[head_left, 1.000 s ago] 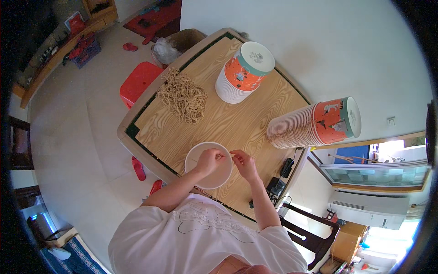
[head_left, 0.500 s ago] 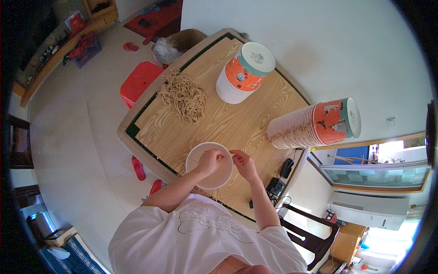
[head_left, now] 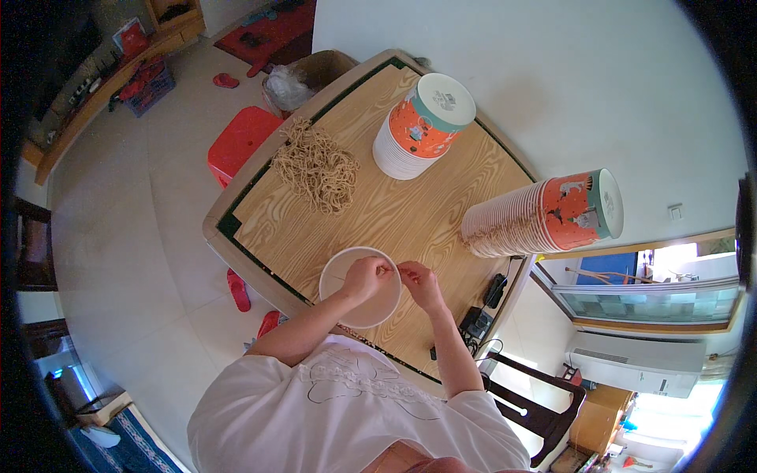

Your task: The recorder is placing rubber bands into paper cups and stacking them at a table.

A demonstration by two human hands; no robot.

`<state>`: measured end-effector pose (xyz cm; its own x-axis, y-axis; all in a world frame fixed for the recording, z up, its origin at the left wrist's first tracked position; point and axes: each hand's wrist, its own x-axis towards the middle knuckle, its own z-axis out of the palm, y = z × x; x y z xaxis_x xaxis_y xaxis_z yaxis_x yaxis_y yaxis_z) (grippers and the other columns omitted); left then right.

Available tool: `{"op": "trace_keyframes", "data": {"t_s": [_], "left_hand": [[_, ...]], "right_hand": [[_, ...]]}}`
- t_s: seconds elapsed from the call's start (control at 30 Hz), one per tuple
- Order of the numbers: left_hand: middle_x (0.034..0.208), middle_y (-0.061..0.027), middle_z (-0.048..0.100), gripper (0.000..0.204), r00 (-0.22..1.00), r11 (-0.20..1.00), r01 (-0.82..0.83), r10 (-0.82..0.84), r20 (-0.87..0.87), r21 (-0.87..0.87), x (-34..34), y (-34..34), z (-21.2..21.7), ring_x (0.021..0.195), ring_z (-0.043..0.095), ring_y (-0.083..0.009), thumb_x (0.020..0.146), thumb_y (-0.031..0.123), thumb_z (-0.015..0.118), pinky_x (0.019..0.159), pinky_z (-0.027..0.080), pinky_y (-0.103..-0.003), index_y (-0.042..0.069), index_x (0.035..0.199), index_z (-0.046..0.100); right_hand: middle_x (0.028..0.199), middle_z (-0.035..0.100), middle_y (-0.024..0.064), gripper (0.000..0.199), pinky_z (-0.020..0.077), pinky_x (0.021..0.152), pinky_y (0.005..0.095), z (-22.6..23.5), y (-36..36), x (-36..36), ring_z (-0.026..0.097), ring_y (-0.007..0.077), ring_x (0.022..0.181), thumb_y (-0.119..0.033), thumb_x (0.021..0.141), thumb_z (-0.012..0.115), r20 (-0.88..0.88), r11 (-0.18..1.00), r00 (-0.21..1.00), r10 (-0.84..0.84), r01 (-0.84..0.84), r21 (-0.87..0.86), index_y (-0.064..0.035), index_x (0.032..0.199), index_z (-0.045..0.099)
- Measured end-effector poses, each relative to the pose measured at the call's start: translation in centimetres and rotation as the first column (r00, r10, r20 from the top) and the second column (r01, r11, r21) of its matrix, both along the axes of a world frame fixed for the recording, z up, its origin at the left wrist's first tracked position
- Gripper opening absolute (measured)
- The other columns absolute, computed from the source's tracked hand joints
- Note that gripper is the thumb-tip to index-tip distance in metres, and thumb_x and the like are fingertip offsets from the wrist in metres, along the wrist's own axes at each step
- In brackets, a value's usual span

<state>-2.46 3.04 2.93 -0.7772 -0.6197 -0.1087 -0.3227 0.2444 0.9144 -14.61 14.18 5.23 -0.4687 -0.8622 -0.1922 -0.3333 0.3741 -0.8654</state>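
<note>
A white paper bucket [head_left: 371,314] sits at the table's near edge, its open mouth facing me. My left hand [head_left: 368,279] reaches over the mouth with its fingertips pinched near the right rim. Just outside that rim, my right hand [head_left: 420,285] is closed too, fingertips against the edge. Whatever the fingers hold is too small to make out. A loose heap of tan twine [head_left: 322,169] lies at the far left of the table. Beyond my hands stands an upside-down stack of orange and green printed paper buckets [head_left: 424,126].
Another bucket stack [head_left: 544,213] at the right has tan twine along its rims. Black adapters and cables [head_left: 477,322] lie by the right table edge. A red stool [head_left: 243,140] stands left of the table, a dark chair [head_left: 536,394] at the lower right.
The white bucket has shifted very slightly left and down. Both hands stay at its right rim, with only small finger movement.
</note>
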Motion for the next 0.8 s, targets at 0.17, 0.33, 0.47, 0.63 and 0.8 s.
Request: {"op": "trace_keyframes", "data": {"t_s": [0.17, 0.33, 0.47, 0.63, 0.8], "left_hand": [[0.073, -0.0106, 0.058, 0.017, 1.0, 0.993, 0.022, -0.023, -0.009, -0.118, 0.2, 0.0, 0.8, 0.067, 0.057, -0.0249, 0.069, 0.013, 0.061, 0.058, 0.045, -0.034, 0.007, 0.084, 0.06], [0.084, -0.0112, 0.055, 0.017, 0.984, 0.881, -0.039, -0.048, -0.172, -0.471, -0.2, -0.3, 4.1, 0.074, 0.058, -0.0276, 0.069, 0.006, 0.057, 0.058, 0.048, -0.036, 0.008, 0.085, 0.056], [0.084, -0.0122, 0.054, 0.013, 0.975, 0.796, 0.22, -0.183, 0.123, -0.564, -1.3, -2.3, 3.5, 0.072, 0.059, -0.0284, 0.069, 0.011, 0.059, 0.057, 0.048, -0.036, 0.008, 0.08, 0.057], [0.073, -0.011, 0.057, 0.015, 0.931, 0.822, 0.34, -0.225, 0.289, -0.457, -1.3, -4.3, 4.5, 0.065, 0.059, -0.0264, 0.067, 0.02, 0.062, 0.057, 0.047, -0.039, 0.007, 0.075, 0.059], [0.072, -0.0113, 0.062, 0.02, 0.972, 0.972, 0.234, -0.234, 0.036, 0.001, -1.5, -5.9, 2.1, 0.065, 0.061, -0.0243, 0.07, 0.023, 0.063, 0.061, 0.046, -0.034, 0.005, 0.077, 0.064]], "right_hand": [[0.076, 0.059, 0.0042, 0.011, 0.0456, 0.063, 0.0225, -0.3, 0.0, -0.1, 0.056, 0.0097, 0.07, -0.002, 0.08, 0.053, -0.029, 1.0, 1.0, 0.009, -0.009, 0.005, 0.0002, 0.09, 0.057], [0.071, 0.056, 0.0026, 0.009, 0.0444, 0.059, 0.0215, 0.3, -0.4, -0.1, 0.054, 0.0084, 0.065, -0.005, 0.082, 0.051, -0.024, 0.996, 0.998, -0.065, 0.064, -0.065, 0.0002, 0.087, 0.055], [0.068, 0.055, 0.0022, 0.008, 0.0438, 0.058, 0.0213, 1.6, -1.9, 0.2, 0.053, 0.008, 0.063, -0.005, 0.082, 0.05, 0.038, 0.987, 0.991, -0.13, 0.132, -0.089, 0.0, 0.086, 0.054], [0.069, 0.056, 0.0025, 0.007, 0.0441, 0.058, 0.0213, 0.1, -3.3, -0.4, 0.053, 0.0076, 0.064, -0.005, 0.082, 0.05, -0.006, 0.982, 0.989, -0.149, 0.147, -0.118, -0.0003, 0.085, 0.053], [0.071, 0.056, 0.0017, 0.006, 0.0441, 0.058, 0.0205, -0.8, -4.2, -1.2, 0.053, 0.0065, 0.065, -0.004, 0.082, 0.05, 0.028, 0.988, 0.991, -0.132, 0.133, -0.077, -0.0009, 0.086, 0.053]]}}
